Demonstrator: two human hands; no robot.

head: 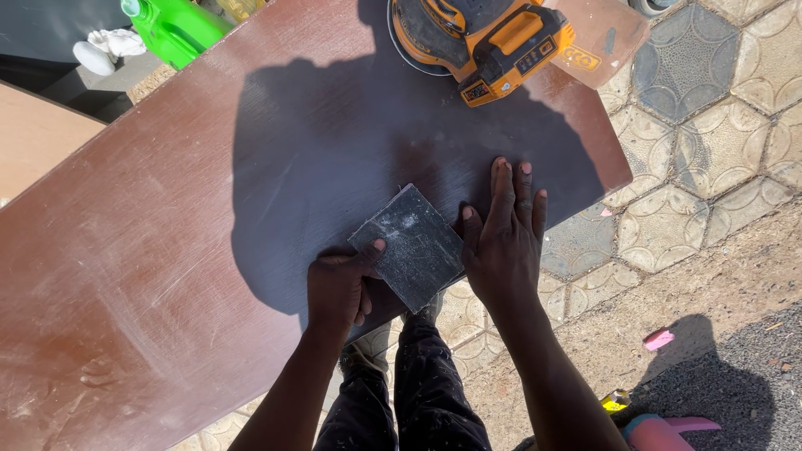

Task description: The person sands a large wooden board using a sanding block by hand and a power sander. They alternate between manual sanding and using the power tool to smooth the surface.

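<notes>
Sunlit paving surrounds a brown board; near its edge, the left hand pinches a thin, flexible dark sandpaper sheet by its corner, while the right hand lies flat, holding nothing, an orange sander beyond.

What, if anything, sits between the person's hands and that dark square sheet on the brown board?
Nothing visible does. The left hand already grips the dark sanding sheet at its near corner, thumb on top. The right hand lies flat on the brown board right beside the sheet's edge. The orange sander rests farther up the board, away from both hands.
</notes>
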